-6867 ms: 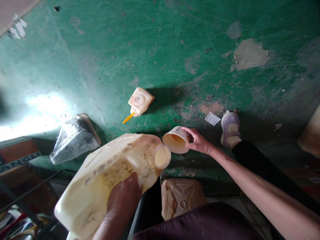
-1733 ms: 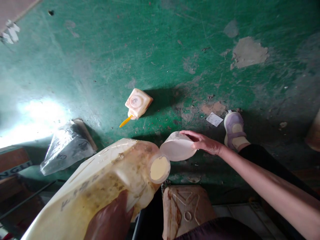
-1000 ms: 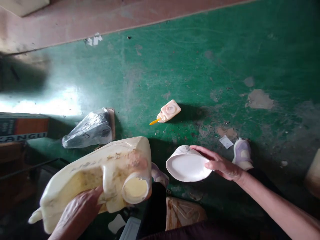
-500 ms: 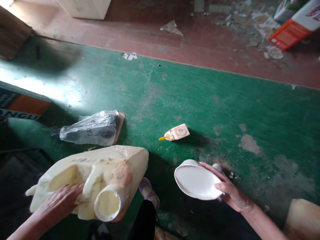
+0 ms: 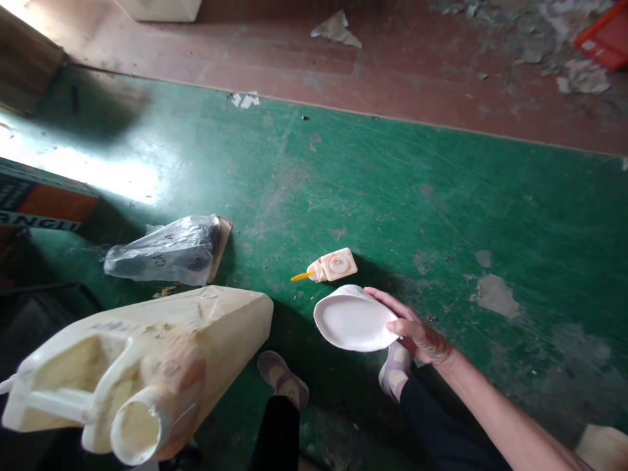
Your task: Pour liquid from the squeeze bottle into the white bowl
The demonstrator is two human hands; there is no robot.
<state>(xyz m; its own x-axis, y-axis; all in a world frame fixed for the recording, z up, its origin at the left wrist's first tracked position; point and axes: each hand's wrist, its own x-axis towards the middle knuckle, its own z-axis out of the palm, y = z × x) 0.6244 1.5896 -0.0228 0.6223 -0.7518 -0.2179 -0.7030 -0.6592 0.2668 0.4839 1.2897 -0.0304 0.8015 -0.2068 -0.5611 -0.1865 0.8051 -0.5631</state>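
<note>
Jug point(image 5: 230, 333): left of white cup point(image 5: 356, 320), neck open
Right hand point(image 5: 417, 333): fingers pinching white cup by its rim above green floor point(image 5: 392, 183)
Left hand: out of view, so fingers can't be told

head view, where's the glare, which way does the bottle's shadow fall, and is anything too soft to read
Head view: strong white glare on the floor at left; head view: the bottle throws its shadow rightward; head view: the writing on the jug is too soft to read.
</note>
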